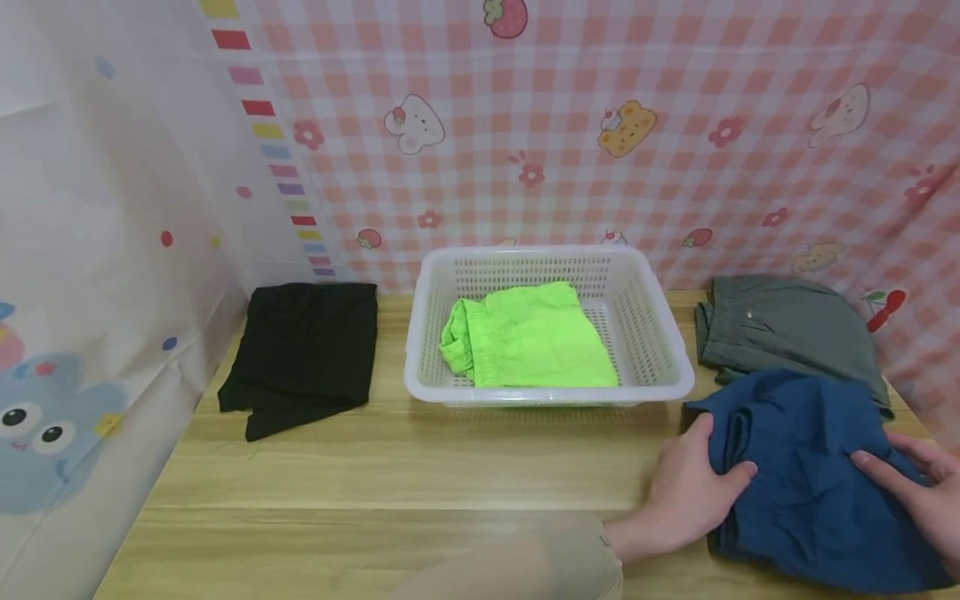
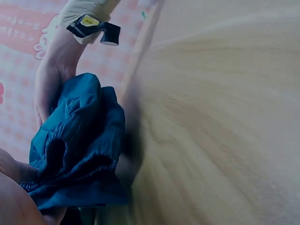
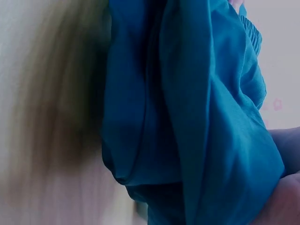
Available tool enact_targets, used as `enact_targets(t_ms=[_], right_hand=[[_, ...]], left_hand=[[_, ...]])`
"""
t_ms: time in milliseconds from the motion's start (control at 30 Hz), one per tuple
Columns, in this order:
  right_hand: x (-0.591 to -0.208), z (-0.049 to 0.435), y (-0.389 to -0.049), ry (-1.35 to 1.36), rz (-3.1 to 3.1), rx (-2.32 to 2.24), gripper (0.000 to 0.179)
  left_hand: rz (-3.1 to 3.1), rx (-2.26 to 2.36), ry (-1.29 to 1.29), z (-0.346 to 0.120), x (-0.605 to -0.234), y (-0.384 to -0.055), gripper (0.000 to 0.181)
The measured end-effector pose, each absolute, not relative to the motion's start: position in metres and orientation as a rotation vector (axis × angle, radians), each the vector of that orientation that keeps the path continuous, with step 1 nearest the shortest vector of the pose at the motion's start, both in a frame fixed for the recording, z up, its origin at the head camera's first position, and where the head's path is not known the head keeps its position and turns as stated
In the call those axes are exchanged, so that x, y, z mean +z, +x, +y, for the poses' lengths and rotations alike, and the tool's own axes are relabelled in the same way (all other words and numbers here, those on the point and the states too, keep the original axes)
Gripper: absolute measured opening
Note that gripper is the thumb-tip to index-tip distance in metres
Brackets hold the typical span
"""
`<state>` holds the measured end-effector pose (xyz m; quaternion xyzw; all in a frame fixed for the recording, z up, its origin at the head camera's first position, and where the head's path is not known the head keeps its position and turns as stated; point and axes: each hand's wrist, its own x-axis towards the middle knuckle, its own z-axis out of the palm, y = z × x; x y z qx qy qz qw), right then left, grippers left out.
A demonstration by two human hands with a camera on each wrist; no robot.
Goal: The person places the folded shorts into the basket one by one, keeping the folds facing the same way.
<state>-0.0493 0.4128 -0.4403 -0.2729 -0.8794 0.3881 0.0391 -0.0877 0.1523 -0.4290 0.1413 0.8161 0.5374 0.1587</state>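
Note:
Both hands hold a folded pair of blue elastic-waisted shorts (image 1: 817, 492) at the right front of the table. My left hand (image 1: 690, 492) grips the gathered waistband side, thumb on top and fingers under the cloth. On the opposite side, my right hand (image 1: 926, 492) pinches the fabric, with its thumb lying over it. The left wrist view shows the blue shorts (image 2: 77, 140) hanging in folds beside the wooden surface. Loose cloth of the shorts (image 3: 192, 117) fills the middle of the right wrist view.
A white plastic basket (image 1: 551, 395) at the back centre holds folded lime-green shorts (image 1: 536, 337). Folded black clothing (image 1: 307, 350) lies at the left of the wooden table (image 1: 420, 475). Grey-green shorts (image 1: 795, 325) lie behind the blue ones. A checked curtain (image 1: 480, 125) hangs along the back.

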Motion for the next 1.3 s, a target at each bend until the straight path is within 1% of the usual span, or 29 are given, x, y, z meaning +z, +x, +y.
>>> enact_targets(t_ms=[33, 133, 200, 267, 433, 567, 600, 633, 700, 733, 767, 833, 933, 967, 1100, 1167, 1233, 1267, 1300], right_hand=[[-0.439, 0.415, -0.049, -0.818, -2.678, 1.191, 0.041], [-0.436, 0.417, -0.047, -0.713, -2.626, 1.156, 0.032], [-0.435, 0.419, -0.044, -0.612, -2.591, 1.125, 0.042], [-0.432, 0.417, -0.042, -0.568, -2.571, 1.09, 0.044], [-0.411, 0.404, -0.043, -0.648, -2.585, 1.046, 0.044], [-0.393, 0.393, -0.047, -0.657, -2.62, 0.968, 0.06], [-0.389, 0.39, -0.048, -0.643, -2.616, 0.955, 0.063], [-0.387, 0.387, -0.049, -0.631, -2.605, 0.959, 0.063], [-0.383, 0.382, -0.05, -0.606, -2.561, 0.981, 0.052], [-0.38, 0.379, -0.051, -0.589, -2.544, 0.991, 0.052], [-0.378, 0.376, -0.052, -0.568, -2.52, 1.014, 0.045], [-0.373, 0.369, -0.054, -0.521, -2.485, 1.064, 0.04], [-0.363, 0.358, -0.058, -0.414, -2.441, 1.128, 0.043], [-0.361, 0.355, -0.061, -0.368, -2.416, 1.164, 0.049], [-0.35, 0.344, -0.072, -0.211, -2.349, 1.246, 0.052], [-0.347, 0.336, -0.077, -0.208, -2.355, 1.234, 0.047], [-0.342, 0.328, -0.082, -0.251, -2.395, 1.19, 0.039], [-0.34, 0.322, -0.085, -0.277, -2.426, 1.161, 0.039], [-0.337, 0.317, -0.087, -0.308, -2.459, 1.137, 0.044]], left_hand=[[2.33, 1.538, 0.402, 0.152, -0.427, -0.088, 0.059], [2.319, 1.542, 0.403, 0.15, -0.42, -0.088, 0.061], [2.329, 1.55, 0.421, 0.147, -0.415, -0.087, 0.061], [2.346, 1.562, 0.457, 0.145, -0.41, -0.088, 0.058], [2.378, 1.639, 0.561, 0.137, -0.398, -0.09, 0.046], [2.419, 1.687, 0.597, 0.129, -0.388, -0.091, 0.045], [2.429, 1.696, 0.609, 0.126, -0.386, -0.091, 0.045], [2.439, 1.703, 0.618, 0.124, -0.384, -0.091, 0.048], [2.42, 1.738, 0.641, 0.118, -0.38, -0.092, 0.051], [2.403, 1.761, 0.651, 0.115, -0.378, -0.093, 0.051], [2.387, 1.78, 0.657, 0.112, -0.376, -0.094, 0.053], [2.356, 1.814, 0.668, 0.106, -0.372, -0.096, 0.057], [2.347, 1.835, 0.64, 0.097, -0.368, -0.101, 0.06], [2.355, 1.834, 0.628, 0.094, -0.366, -0.102, 0.062], [2.388, 1.851, 0.583, 0.082, -0.363, -0.108, 0.066], [2.399, 1.873, 0.576, 0.076, -0.362, -0.111, 0.067], [2.411, 1.896, 0.578, 0.069, -0.36, -0.114, 0.067], [2.406, 1.914, 0.581, 0.066, -0.359, -0.117, 0.067], [2.401, 1.926, 0.585, 0.062, -0.358, -0.119, 0.067]])
